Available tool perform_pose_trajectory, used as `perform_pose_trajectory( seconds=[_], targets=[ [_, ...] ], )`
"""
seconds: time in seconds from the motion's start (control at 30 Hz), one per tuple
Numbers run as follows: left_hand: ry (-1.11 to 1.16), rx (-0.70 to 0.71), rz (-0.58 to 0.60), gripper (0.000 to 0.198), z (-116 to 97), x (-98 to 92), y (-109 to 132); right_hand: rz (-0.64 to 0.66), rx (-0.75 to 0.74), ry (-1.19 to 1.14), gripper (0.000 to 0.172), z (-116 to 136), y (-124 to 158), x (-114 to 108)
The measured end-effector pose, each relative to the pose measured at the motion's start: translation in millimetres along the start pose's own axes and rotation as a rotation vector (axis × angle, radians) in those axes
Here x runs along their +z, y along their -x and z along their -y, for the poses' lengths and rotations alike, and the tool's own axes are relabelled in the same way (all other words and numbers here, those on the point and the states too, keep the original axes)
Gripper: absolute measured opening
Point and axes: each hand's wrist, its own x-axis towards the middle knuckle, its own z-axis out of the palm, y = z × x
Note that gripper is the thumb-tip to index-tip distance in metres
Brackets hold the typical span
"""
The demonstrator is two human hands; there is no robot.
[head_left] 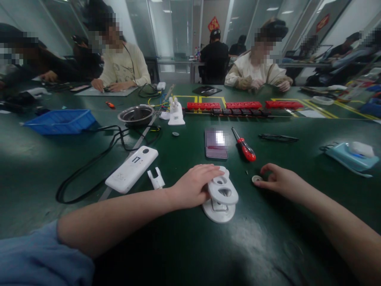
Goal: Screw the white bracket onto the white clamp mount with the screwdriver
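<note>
My left hand (193, 184) is closed on the left side of a white plastic stand (223, 194), its fingers lying over the top. The stand has a round base, a wire piece low in front and an upper plate with two openings. To its right, my right hand (276, 180) holds a small pale round disc (256, 179) at table height, with the thumb along its lower edge and a bent finger at its upper side. A tiny screw (247, 172) lies just left of the disc. Beyond it rests a red and black screwdriver (245, 149).
A phone (216, 151), black tweezers (278, 138) and a light blue case (349, 157) lie ahead. At left are a white power bank (131, 169), a forked white part (156, 178), black cable, a metal bowl (137, 115) and a blue tray (61, 121). Several people sit across the table.
</note>
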Motion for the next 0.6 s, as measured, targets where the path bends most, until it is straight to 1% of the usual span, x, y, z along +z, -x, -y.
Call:
perform_pose_trajectory(
  seconds=[0.1,0.17,0.23,0.27,0.33,0.37,0.43,0.47,0.5,0.53,0.6],
  targets=[
    [0.021,-0.008,-0.035,0.039,0.1,-1.3,0.6,-0.110,-0.010,-0.018,0.038,-4.3,0.6,-3.8],
    [0.020,-0.020,-0.031,0.041,-0.7,-2.9,0.9,-0.210,-0.010,-0.081,0.034,-0.7,5.2,-9.4],
    [0.009,-0.042,-0.015,0.045,-2.0,-4.6,1.0,-0.287,-0.034,-0.152,0.031,13.2,13.2,-16.7],
    [0.003,-0.052,-0.007,0.047,-2.5,-5.1,1.1,-0.306,-0.070,-0.175,0.030,24.9,18.0,-20.4],
    [-0.007,-0.054,0.003,0.049,-2.8,-5.2,1.2,-0.285,-0.182,-0.174,0.028,58.2,27.2,-26.7],
    [-0.011,-0.048,-0.002,0.049,-2.4,-4.7,1.3,-0.241,-0.256,-0.152,0.027,79.0,30.7,-28.5],
    [-0.010,-0.034,-0.030,0.049,-0.9,-2.6,1.7,-0.106,-0.432,-0.080,0.024,125.9,33.5,-27.1],
    [-0.007,-0.029,-0.043,0.048,0.0,-1.2,2.1,-0.020,-0.524,-0.029,0.024,150.1,32.5,-23.1],
    [-0.006,-0.031,-0.048,0.048,0.8,0.3,2.9,0.037,-0.588,0.022,0.023,173.6,30.2,-16.4],
    [-0.007,-0.039,-0.042,0.048,1.5,2.0,3.9,0.083,-0.628,0.081,0.025,195.5,26.9,-7.0],
    [-0.024,-0.097,-0.014,0.049,2.0,5.6,6.7,0.139,-0.657,0.113,0.026,232.3,19.1,18.2]
  ],
)
